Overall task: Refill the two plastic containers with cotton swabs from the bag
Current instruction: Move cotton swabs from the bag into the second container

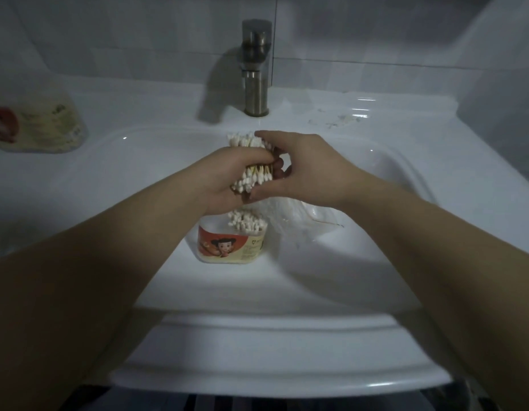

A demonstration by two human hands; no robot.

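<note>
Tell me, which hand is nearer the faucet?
Right hand: its fingertips reach closest below the faucet. Left hand sits lower and further left, gripping the cotton swabs.

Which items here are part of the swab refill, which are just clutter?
Job:
- bundle of white-tipped cotton swabs, held by left hand and right hand
- clear plastic container with cartoon label, swabs inside
- clear plastic bag

Lying about:
- brushed metal faucet
- blurry yellowish pack with red end
- white sink

white-tipped cotton swabs (251,173) with pale yellow sticks between the fingers (257,157); below the fingers, a clear container (232,244) with a red-orange cartoon label and a clear bag (299,218); white sink (376,262).
</note>
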